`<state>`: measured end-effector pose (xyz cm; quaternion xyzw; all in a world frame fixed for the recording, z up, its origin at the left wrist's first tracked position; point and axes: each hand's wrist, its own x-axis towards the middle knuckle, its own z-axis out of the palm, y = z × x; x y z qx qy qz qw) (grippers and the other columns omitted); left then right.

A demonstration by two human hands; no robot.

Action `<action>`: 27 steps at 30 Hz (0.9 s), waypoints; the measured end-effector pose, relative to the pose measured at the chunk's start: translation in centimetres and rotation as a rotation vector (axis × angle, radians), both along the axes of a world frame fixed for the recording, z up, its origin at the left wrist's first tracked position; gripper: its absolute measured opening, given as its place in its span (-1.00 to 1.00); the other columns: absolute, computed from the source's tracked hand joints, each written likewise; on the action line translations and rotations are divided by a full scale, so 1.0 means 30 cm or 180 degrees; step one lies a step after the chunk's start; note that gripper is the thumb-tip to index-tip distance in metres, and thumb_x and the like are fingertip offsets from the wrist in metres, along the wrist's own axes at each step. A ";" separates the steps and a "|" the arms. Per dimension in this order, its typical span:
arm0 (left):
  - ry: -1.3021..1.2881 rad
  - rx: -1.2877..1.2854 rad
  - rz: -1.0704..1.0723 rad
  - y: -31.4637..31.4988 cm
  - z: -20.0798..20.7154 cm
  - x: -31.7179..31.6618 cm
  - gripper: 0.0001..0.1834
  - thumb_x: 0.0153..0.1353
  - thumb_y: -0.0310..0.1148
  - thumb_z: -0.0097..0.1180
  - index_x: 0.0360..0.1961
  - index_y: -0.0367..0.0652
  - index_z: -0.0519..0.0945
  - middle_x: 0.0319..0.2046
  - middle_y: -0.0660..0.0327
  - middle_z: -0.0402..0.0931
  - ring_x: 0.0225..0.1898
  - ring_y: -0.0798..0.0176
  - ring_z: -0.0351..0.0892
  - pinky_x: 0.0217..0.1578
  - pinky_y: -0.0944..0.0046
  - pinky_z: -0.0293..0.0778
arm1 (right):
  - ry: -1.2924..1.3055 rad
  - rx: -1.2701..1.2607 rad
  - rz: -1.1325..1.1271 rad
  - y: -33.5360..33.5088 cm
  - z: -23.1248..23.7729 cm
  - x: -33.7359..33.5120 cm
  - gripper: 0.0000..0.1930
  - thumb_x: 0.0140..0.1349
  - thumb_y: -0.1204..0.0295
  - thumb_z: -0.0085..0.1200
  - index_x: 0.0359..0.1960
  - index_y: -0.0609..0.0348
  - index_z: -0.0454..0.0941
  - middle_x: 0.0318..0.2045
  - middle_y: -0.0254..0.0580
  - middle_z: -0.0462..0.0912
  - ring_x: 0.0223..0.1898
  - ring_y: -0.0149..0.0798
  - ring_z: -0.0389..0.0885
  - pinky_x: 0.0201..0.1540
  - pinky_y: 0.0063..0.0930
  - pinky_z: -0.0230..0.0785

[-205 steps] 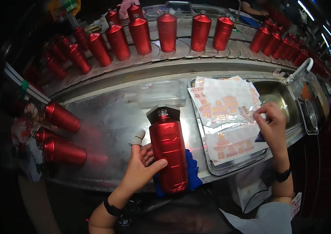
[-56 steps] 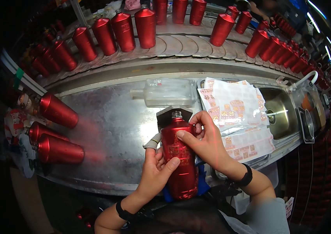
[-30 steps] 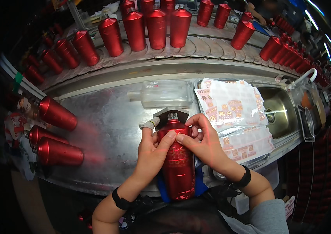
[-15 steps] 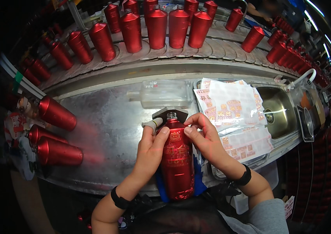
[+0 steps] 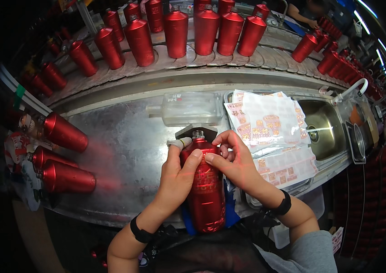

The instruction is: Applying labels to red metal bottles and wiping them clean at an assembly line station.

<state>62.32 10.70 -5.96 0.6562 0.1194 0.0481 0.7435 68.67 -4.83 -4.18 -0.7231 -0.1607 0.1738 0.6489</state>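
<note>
A red metallic bottle with gold lettering lies in front of me, its threaded neck pointing away. Behind its neck stands a dark angular block, and a blue cloth shows beneath the bottle. My left hand is closed around the left shoulder, thumb pressed on the front. A pale cover wraps one of its fingertips. From the other side my right hand pinches at the shoulder, its thumb flat on the gold emblem and its fingers curled. Both thumbs nearly meet, hiding part of the emblem.
Left on the metal table lie several red bottles. A clear glass bottle lies beyond the block. Printed sticker sheets are stacked at right, beside a sink. Red bottles ride a conveyor behind; a co-worker's arm shows far right.
My right thumb has slid left and down onto the emblem, and my left thumb has shifted slightly right. On the conveyor, the front row has moved right and the back row left.
</note>
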 end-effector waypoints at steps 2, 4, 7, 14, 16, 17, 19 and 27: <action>0.0022 -0.0009 0.0002 0.015 0.007 -0.010 -0.58 0.39 -0.27 0.04 0.14 -0.31 0.37 0.00 0.07 0.53 0.01 0.28 0.50 0.06 0.28 0.41 | -0.0096 -0.0307 -0.0164 0.022 0.000 -0.002 -0.64 0.10 0.29 0.35 -0.22 0.16 0.42 -0.49 -0.49 0.26 -0.45 -0.60 0.18 -0.41 -0.67 0.15; 0.0026 -0.0049 0.0009 0.026 0.007 -0.016 -0.59 0.40 -0.27 0.03 0.15 -0.31 0.37 0.00 0.07 0.53 0.01 0.28 0.50 0.06 0.28 0.41 | -0.0128 -0.0422 -0.0192 0.040 -0.001 -0.003 -0.64 0.10 0.28 0.35 -0.24 0.16 0.43 -0.50 -0.49 0.27 -0.45 -0.59 0.18 -0.42 -0.67 0.15; 0.0060 -0.0061 0.0001 0.042 -0.008 -0.020 -0.60 0.41 -0.27 0.01 0.15 -0.30 0.37 -0.01 0.08 0.52 0.00 0.29 0.50 0.06 0.29 0.41 | -0.0106 -0.0424 -0.0196 0.045 -0.013 0.000 -0.67 0.13 0.27 0.32 -0.26 0.16 0.44 -0.50 -0.49 0.28 -0.45 -0.60 0.19 -0.42 -0.67 0.15; 0.0122 -0.0426 -0.0074 0.075 -0.018 -0.024 -0.59 0.41 -0.26 0.02 0.15 -0.28 0.38 0.00 0.10 0.52 0.00 0.32 0.49 0.05 0.31 0.41 | 0.0448 0.0231 -0.0109 0.049 -0.025 -0.008 -0.78 0.21 0.37 0.22 -0.24 0.16 0.44 -0.47 -0.51 0.30 -0.41 -0.63 0.22 -0.39 -0.69 0.14; 0.0110 -0.0379 -0.0085 0.077 -0.020 -0.024 -0.57 0.39 -0.25 0.05 0.16 -0.28 0.37 0.00 0.09 0.52 0.01 0.32 0.49 0.05 0.30 0.41 | 0.0356 0.0157 -0.0081 0.060 -0.012 -0.019 -0.76 0.19 0.38 0.24 -0.23 0.16 0.44 -0.47 -0.51 0.29 -0.41 -0.63 0.20 -0.39 -0.70 0.13; 0.0099 -0.0333 -0.0098 0.080 -0.020 -0.023 -0.55 0.38 -0.24 0.07 0.16 -0.29 0.37 0.00 0.08 0.52 0.01 0.32 0.49 0.06 0.30 0.41 | 0.0265 0.0083 -0.0057 0.068 -0.007 -0.022 -0.75 0.17 0.38 0.25 -0.23 0.16 0.44 -0.47 -0.51 0.28 -0.42 -0.63 0.19 -0.39 -0.70 0.13; 0.0132 -0.0244 -0.0112 0.082 -0.008 -0.020 -0.54 0.37 -0.23 0.09 0.17 -0.29 0.36 0.01 0.07 0.52 0.01 0.31 0.50 0.06 0.30 0.41 | 0.0156 0.0027 -0.0078 0.076 -0.013 -0.017 -0.73 0.15 0.38 0.28 -0.23 0.16 0.44 -0.48 -0.52 0.27 -0.43 -0.62 0.17 -0.40 -0.70 0.12; 0.0206 0.0033 -0.0053 0.110 -0.019 -0.031 -0.53 0.36 -0.24 0.09 0.17 -0.29 0.36 0.00 0.06 0.52 0.00 0.30 0.51 0.05 0.30 0.42 | -0.0048 -0.0513 -0.0266 0.129 -0.002 -0.011 -0.67 0.11 0.26 0.34 -0.30 0.17 0.44 -0.53 -0.53 0.25 -0.46 -0.60 0.16 -0.43 -0.69 0.12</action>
